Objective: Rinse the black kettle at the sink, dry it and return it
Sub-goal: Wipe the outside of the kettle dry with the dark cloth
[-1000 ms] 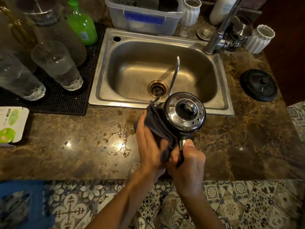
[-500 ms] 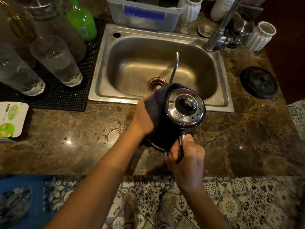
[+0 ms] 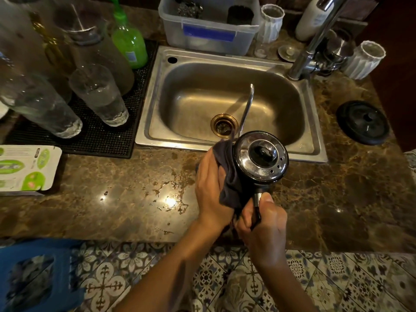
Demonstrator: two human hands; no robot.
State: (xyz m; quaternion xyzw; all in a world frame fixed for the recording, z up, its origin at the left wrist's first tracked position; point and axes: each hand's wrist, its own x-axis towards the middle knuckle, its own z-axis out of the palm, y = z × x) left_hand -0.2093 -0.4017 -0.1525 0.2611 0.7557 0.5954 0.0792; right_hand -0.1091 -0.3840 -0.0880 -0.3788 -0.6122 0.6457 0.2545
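The black kettle (image 3: 261, 156) is held above the counter just in front of the steel sink (image 3: 225, 102), seen from above with its shiny lid and thin gooseneck spout pointing over the basin. My right hand (image 3: 262, 224) grips its handle. My left hand (image 3: 210, 183) presses a dark cloth (image 3: 229, 176) against the kettle's left side. A round black base (image 3: 362, 122) lies on the counter to the right of the sink.
Upturned glasses (image 3: 99, 95) and bottles stand on a black mat at the left, with a green bottle (image 3: 129, 45) behind. A plastic tub (image 3: 209, 32), white cups and the tap (image 3: 315, 41) line the back. A wipes pack (image 3: 27, 170) lies left. Water spots mark the brown counter (image 3: 135, 199).
My left hand with the cloth went up around the far side of the kettle, then came back down to its near left side. The kettle stayed in my right hand.
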